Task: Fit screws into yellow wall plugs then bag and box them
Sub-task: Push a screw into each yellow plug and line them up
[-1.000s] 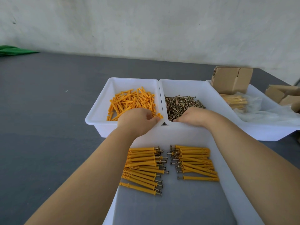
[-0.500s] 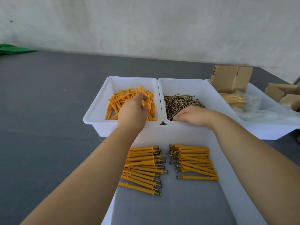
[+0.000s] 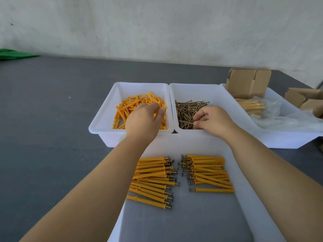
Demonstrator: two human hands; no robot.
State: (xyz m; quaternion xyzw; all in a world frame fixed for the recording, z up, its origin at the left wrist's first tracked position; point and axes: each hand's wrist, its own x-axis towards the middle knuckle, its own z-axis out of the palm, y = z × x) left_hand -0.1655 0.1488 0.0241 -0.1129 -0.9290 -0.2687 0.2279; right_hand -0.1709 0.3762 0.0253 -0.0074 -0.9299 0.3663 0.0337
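on the dark grey table top (image 3: 43, 137), two white plastic bins stand side by side, touching, with a third white bin to their right and a shallow white tray nearest the person. the left white bin (image 3: 104, 119) holds a loose heap of yellow plastic wall plugs (image 3: 132, 107). the left hand (image 3: 143, 119) reaches down into it, fingers curled and fingertips pinching at the plugs near the bin's right wall; how many it grasps cannot be told. the middle white bin (image 3: 218, 91) holds a tangle of brass-coloured metal screws (image 3: 187, 109). the right hand (image 3: 213, 119) rests over the near right part of that heap, fingers bent, thumb and forefinger closing on a screw or a few at the pile's near edge.

in the near white tray (image 3: 244, 189), between the two forearms, lie two groups of finished yellow plugs with screws fitted. the left group (image 3: 152, 177) lies with screw heads pointing right, the right group (image 3: 209, 172) with heads pointing left, so the heads face each other across a narrow gap.

the right white bin (image 3: 288, 138) carries clear plastic bags (image 3: 288, 119), one bag of packed yellow plugs (image 3: 251, 105), and an open brown cardboard box (image 3: 248, 82) at its far end. more brown cardboard boxes (image 3: 300, 98) lie at the right edge. a green object (image 3: 14, 54) sits at the far left by the pale wall (image 3: 157, 23).
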